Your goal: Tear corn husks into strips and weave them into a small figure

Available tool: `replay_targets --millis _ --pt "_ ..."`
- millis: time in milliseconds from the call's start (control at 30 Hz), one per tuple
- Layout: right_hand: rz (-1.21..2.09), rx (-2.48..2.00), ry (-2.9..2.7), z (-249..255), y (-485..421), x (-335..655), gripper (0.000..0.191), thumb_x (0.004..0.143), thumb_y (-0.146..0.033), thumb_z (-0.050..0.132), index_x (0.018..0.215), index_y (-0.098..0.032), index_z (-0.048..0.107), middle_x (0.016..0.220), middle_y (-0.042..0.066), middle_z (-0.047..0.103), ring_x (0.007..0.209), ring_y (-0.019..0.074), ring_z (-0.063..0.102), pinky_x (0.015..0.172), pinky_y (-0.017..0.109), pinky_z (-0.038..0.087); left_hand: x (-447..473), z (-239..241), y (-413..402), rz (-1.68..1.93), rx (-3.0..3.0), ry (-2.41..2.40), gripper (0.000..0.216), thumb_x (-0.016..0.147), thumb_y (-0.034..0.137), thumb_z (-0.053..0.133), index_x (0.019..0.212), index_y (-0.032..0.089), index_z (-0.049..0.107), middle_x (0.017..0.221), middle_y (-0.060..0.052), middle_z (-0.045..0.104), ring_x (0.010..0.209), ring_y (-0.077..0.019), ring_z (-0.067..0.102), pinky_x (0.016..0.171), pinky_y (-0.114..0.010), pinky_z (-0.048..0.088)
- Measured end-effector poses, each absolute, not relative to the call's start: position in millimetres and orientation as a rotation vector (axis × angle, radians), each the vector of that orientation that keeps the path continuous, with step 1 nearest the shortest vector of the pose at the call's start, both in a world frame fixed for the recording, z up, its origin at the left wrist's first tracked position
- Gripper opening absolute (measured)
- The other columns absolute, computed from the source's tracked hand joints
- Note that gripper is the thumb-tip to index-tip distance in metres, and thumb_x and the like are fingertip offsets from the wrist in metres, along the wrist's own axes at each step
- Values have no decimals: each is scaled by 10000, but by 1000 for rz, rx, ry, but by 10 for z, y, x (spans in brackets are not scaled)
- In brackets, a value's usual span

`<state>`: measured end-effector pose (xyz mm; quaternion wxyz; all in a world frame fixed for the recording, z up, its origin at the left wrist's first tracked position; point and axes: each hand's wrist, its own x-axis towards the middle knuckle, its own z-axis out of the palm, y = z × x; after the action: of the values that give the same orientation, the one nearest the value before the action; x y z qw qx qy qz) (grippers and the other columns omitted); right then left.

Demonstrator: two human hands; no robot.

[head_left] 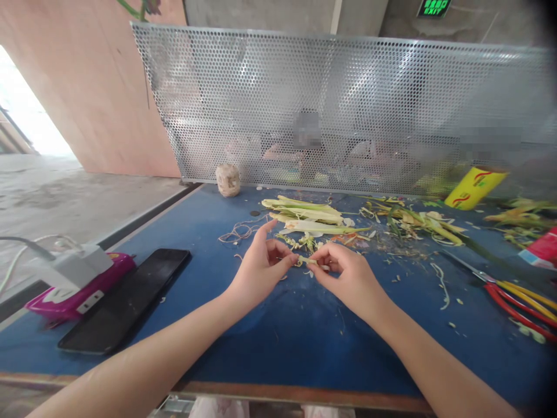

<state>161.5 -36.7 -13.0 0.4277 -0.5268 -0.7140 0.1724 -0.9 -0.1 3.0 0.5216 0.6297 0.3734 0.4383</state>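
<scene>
Between my two hands is a small pale-green plant strip [307, 260], pinched at both ends just above the blue table. My left hand [266, 259] grips its left end between thumb and fingertips, the index finger raised. Thumb and fingers of my right hand [342, 268] close on the other end. Just beyond the hands lie a pile of long pale-green husk leaves [308, 210] and a small clump of curled yellowish pieces [304, 241]. Thin reddish string [238, 233] lies loosely left of the pile.
Scissors with red handles [491, 280] lie at the right, near plant scraps [418, 219] and a yellow tube [475, 187]. A phone [126, 302] and purple power strip [82, 290] sit left. A twine roll [228, 179] stands before the perforated metal screen [278, 104]; a person is behind it.
</scene>
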Motion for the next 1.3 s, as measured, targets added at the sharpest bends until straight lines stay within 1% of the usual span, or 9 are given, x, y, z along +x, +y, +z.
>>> replay_targets --millis 100,233,367,467,633,733,900,1133,1300 --pt "483 -1306 -1770 -132 -359 1617 25 751 -212 544 762 -192 533 690 7 550 618 128 539 579 244 469 7 17 -5 1033 1476 869 707 694 216 613 1285 149 230 721 21 550 611 -99 523 519 -219 410" --pt "569 -1220 -1786 -154 -356 1599 53 763 -237 552 796 -198 536 747 17 558 667 136 564 620 258 497 34 -34 -16 962 1381 758 790 669 201 643 1309 170 181 853 -24 593 637 -102 555 577 -247 444" --pt "692 -1146 -1790 -140 -376 1578 79 773 -205 547 851 -203 537 783 17 560 706 132 575 663 258 506 30 -48 -8 974 1360 742 764 666 199 657 1300 162 232 754 -1 611 561 -84 531 516 -216 415" --pt "821 -1104 -1736 -120 -388 1575 101 817 -211 488 917 -214 506 772 4 556 655 114 579 628 250 510 12 -27 8 998 1341 766 726 651 211 677 1269 158 300 702 4 630 534 -81 521 499 -207 402" --pt "927 -1062 -1605 -120 -377 1577 282 794 -202 527 1041 -232 396 765 -22 563 594 107 590 599 265 507 7 20 -2 993 1302 788 798 601 184 716 1282 144 302 638 10 653 511 -88 533 501 -208 399" --pt "973 -1060 -1551 -112 -362 1582 291 776 -223 557 1017 -222 394 740 -24 573 574 110 592 580 268 506 7 36 -11 989 1270 752 854 569 151 733 1301 150 294 669 -5 678 583 -114 587 517 -200 400" --pt "1121 -993 -1437 -66 -347 1613 294 755 -221 587 990 -210 412 687 -33 580 567 121 605 584 290 530 -9 48 6 1007 1297 769 813 568 168 741 1280 162 350 640 -1 683 543 -112 581 479 -194 386" --pt "1017 -1037 -1377 26 -365 1656 239 755 -234 589 942 -202 444 634 -29 560 586 133 601 601 302 534 -26 107 28 1095 1322 810 775 602 181 718 1280 115 348 591 0 665 525 -121 581 464 -210 417" --pt "1000 -1070 -1387 12 -339 1680 204 753 -236 584 910 -199 458 640 -35 557 551 117 585 589 286 509 -38 117 39 1076 1339 821 736 622 188 705 1264 93 359 613 -15 677 500 -91 553 488 -205 433"
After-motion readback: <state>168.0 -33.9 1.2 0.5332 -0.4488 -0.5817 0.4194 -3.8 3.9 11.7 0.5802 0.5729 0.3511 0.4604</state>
